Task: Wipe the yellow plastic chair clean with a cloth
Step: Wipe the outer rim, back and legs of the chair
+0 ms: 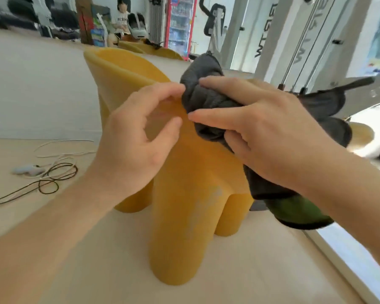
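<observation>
The yellow chair (184,194) stood on the pale floor (42,95) in the middle of the view, its thick round legs planted and its curved back rising up and to the left. A dark grey cloth (206,99) was bunched against the top of the chair, just where the back met the seat. More of the cloth trailed off to the right and hung down past the chair's side, showing a green patch near its lower end.

The right hand (272,137) was closed in a grip on the bunched cloth, fingers wrapped over the top and thumb tucked beneath, pressing it onto the chair. The left hand (138,137) rested beside it on the chair's surface, fingers loosely curled and spread, holding nothing; its fingertips touched the edge of the cloth.

On the floor to the left lay a tangle of white and dark cables (53,172) with a small pale device among them. Further back, another yellow chair (160,51) stood near a seated person (121,20). A red-framed drinks fridge (180,25) and white exercise machines (294,40) lined the far side.
</observation>
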